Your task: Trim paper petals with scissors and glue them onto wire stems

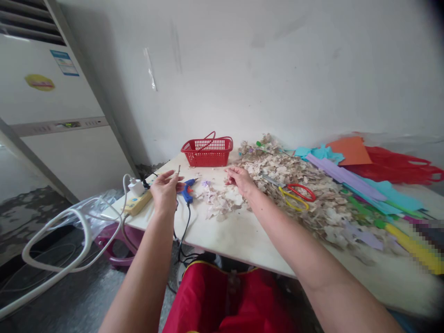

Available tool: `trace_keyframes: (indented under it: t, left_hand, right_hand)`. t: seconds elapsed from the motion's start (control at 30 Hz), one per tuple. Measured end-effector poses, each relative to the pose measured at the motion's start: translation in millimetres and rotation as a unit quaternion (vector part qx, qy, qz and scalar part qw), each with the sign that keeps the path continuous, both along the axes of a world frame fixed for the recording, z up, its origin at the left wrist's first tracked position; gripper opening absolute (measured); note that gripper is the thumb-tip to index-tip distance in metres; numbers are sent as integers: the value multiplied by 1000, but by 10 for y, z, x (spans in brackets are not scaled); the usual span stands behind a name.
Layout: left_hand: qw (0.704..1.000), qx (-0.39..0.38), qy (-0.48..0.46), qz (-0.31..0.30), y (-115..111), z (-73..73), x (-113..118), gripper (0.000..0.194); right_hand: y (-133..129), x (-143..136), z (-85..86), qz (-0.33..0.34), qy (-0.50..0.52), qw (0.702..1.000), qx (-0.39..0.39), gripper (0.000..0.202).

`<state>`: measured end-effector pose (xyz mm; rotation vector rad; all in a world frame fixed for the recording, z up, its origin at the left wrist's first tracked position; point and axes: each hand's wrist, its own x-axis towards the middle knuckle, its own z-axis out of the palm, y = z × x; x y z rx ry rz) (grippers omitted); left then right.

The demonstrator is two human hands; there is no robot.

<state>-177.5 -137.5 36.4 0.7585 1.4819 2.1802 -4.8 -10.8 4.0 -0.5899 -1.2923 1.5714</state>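
My left hand [164, 189] is raised over the left part of the table, pinching a small thin stick-like piece [179, 170] upright between thumb and fingers. Just right of it lies a blue glue gun [188, 193] with an orange trigger and a dark cord. My right hand [239, 179] hovers near the left edge of a heap of dry, pale, petal-like flakes [291, 169]. Its thumb and fingertips are pressed together; whatever they hold is too small to make out. Between the hands are loose pale and lilac flakes [222, 203].
A red plastic basket [208, 159] stands by the wall. Scissors [296, 196] with red and yellow handles rest on the heap. Coloured paper [350, 150] and a red bag [395, 164] lie right. A power strip [137, 203] sits at the left edge, above a purple stool [120, 243].
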Motion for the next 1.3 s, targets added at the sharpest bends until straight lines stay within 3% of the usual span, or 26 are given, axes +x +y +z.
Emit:
trace_keyframes:
  t: [0.17, 0.37, 0.53, 0.7, 0.8, 0.93, 1.1, 1.3]
  left_hand:
    - [996, -43, -63, -44, 270, -62, 80, 22]
    - [991, -3, -121, 52, 461, -68, -47, 21]
    - [996, -3, -94, -4, 625, -29, 23, 22]
    - [979, 28, -164, 117, 716, 88, -324, 23]
    - [979, 18, -135, 150, 730, 132, -467, 21]
    - [993, 16, -97, 71, 772, 68, -274, 28]
    - [992, -104, 11, -67, 932, -138, 57, 29]
    - [959, -218, 160, -87, 1174, -339, 158, 24]
  right_hand:
    - [34, 87, -80, -47, 61, 996, -50, 27]
    - [112, 196, -203, -57, 88, 990, -93, 23]
    - [127, 184, -208, -30, 102, 991, -79, 23]
    - [98, 195, -242, -37, 52, 995, -74, 20]
    - [105, 188, -272, -41, 37, 996, -77, 19]
    - [123, 173, -283, -40, 47, 994, -85, 16]
    - [119, 186, -267, -37, 75, 992, -90, 23]
    - [86, 169, -263, -19, 60, 995, -73, 24]
